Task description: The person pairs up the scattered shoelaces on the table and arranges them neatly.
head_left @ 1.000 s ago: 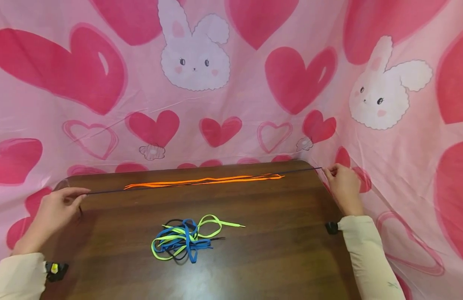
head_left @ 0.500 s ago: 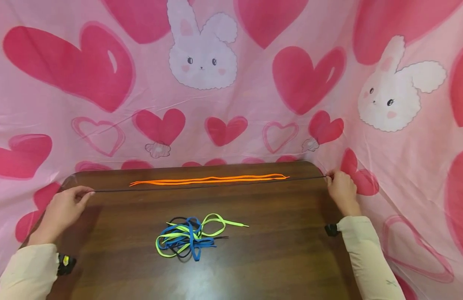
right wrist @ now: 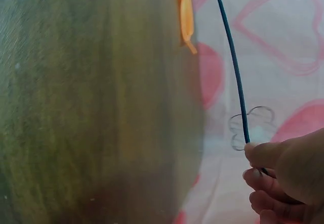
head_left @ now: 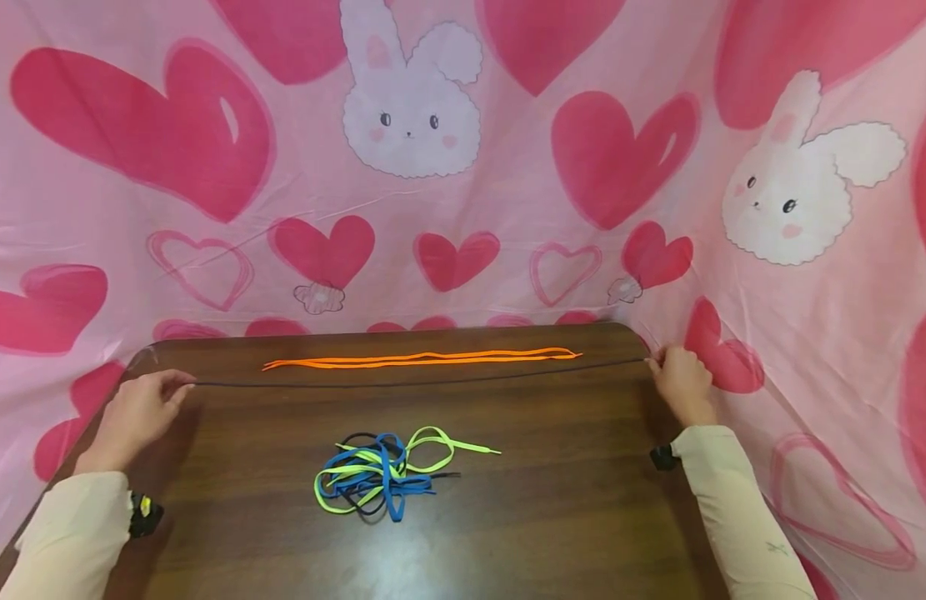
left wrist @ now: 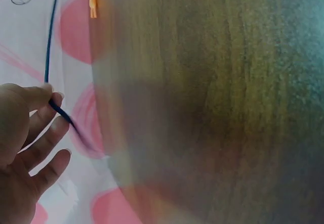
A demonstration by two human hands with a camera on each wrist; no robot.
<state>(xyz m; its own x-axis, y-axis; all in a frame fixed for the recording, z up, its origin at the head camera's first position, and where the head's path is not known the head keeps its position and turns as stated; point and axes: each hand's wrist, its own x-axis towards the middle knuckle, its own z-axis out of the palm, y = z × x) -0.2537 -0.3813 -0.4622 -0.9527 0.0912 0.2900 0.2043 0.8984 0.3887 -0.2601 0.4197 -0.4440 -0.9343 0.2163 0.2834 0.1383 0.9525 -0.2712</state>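
A dark shoelace (head_left: pixel 432 382) stretches across the far part of the table between both hands, sagging slightly in the middle. My left hand (head_left: pixel 142 414) pinches one end between thumb and forefinger; in the left wrist view a short dark tail (left wrist: pixel 76 128) hangs past the fingertips. At the other end my right hand (head_left: pixel 683 382) pinches the lace, with thumb and forefinger (right wrist: pixel 260 153) meeting on it in the right wrist view. Just beyond the dark lace, an orange shoelace (head_left: pixel 432 360) lies doubled lengthwise along the table's back edge.
Nearer the middle, a loose tangle of blue (head_left: pixel 391 475), neon yellow (head_left: pixel 432 430) and dark laces lies on the brown wooden table (head_left: pixel 538 508). A pink curtain (head_left: pixel 508 192) with hearts and rabbits hangs behind and at the sides.
The dark lace has moved from over the orange lace toward the person and now sags a little. Both hands still pinch its ends; the head view has shifted slightly.
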